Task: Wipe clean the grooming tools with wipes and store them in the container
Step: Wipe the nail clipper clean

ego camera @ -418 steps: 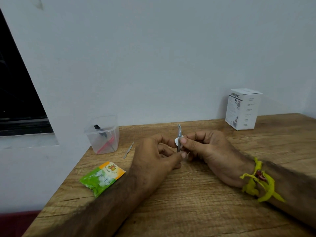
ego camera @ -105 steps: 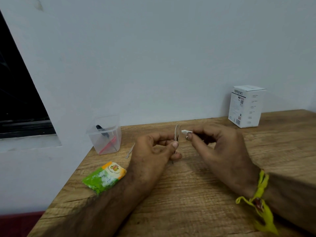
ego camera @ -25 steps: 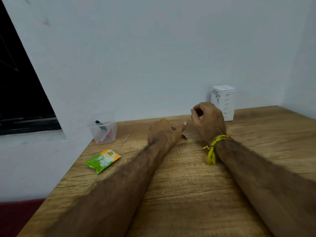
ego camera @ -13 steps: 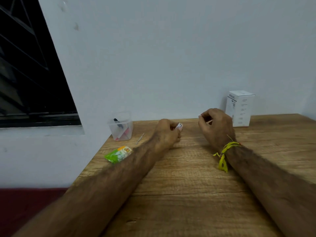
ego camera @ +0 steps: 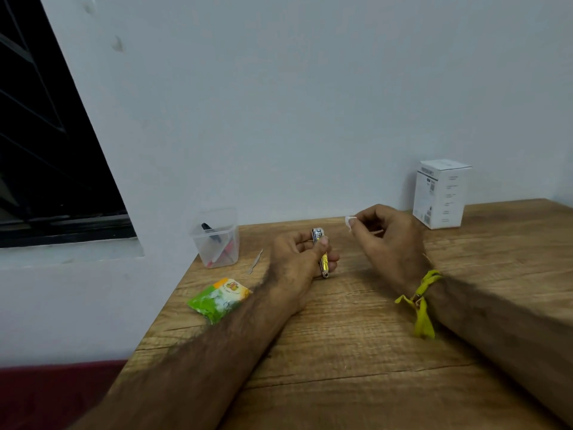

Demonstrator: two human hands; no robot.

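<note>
Nearest to me, my 2 forearms reach forward over the wooden tabletop (ego camera: pixel 356 352), and a yellow thread band (ego camera: pixel 420 301) is tied round my right wrist. To the left of my left forearm, near the tabletop's left edge, lies a green and orange wipe packet (ego camera: pixel 218 299), flat on the wood.

Further out, my left hand (ego camera: pixel 297 259) has its fingers curled round a nail clipper (ego camera: pixel 321 251), with the thumb pressed on its top face. The clipper is silver at the far end and gold along the body, and it points away from me, its near end low, close to the wood. My right hand (ego camera: pixel 387 240) is raised slightly beside it, apart from the clipper, and pinches a small white wipe piece (ego camera: pixel 348 221) between thumb and forefinger; the other fingers are curled in.

Left of my left hand, a thin metal tool (ego camera: pixel 255 262) lies on the tabletop by itself. Just beyond it, at the back left corner against the wall, stands the clear plastic container (ego camera: pixel 217 240), with 1 black tool and something pink or red already inside; I cannot tell what these are. At the back right, near the wall, a white carton (ego camera: pixel 441 193) stands upright, well apart from both hands.
</note>
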